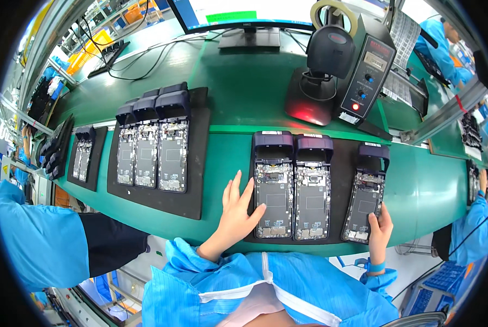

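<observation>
The left hand lies flat, fingers spread, on the left opened phone at the black mat's near edge; the right hand pinches the right opened phone's near corner; both look light, stiff, fragile inside, likely best held by the edges.

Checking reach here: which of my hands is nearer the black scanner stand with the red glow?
Right. The right hand is below the scanner stand, slightly to its right; the left hand sits farther off, down-left.
</observation>
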The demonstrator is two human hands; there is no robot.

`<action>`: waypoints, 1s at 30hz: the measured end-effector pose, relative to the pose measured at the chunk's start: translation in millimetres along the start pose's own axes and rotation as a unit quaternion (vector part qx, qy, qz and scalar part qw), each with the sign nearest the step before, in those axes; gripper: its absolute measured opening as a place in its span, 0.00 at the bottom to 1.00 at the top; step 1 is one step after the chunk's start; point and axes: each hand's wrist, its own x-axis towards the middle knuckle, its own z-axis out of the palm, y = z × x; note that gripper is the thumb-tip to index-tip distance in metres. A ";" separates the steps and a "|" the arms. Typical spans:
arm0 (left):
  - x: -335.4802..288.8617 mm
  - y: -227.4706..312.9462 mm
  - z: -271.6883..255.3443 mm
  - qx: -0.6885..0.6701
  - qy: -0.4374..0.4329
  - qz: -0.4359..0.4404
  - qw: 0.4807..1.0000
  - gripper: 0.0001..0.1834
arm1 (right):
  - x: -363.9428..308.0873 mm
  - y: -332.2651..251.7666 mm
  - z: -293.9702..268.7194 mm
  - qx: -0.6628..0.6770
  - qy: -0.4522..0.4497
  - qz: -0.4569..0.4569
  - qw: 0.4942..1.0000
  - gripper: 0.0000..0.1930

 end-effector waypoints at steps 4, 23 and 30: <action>-0.6 1.9 6.3 0.038 0.001 -0.002 0.999 0.34 | 7.8 -3.7 6.3 -0.103 -0.011 0.009 0.995 0.21; 9.2 -1.4 6.3 0.010 0.018 0.035 0.999 0.35 | 20.6 12.5 -2.1 -0.200 -0.036 -0.060 0.977 0.22; 8.4 -1.0 6.5 -0.006 0.024 0.030 0.999 0.35 | 21.8 20.0 -4.6 -0.149 -0.035 -0.058 0.987 0.22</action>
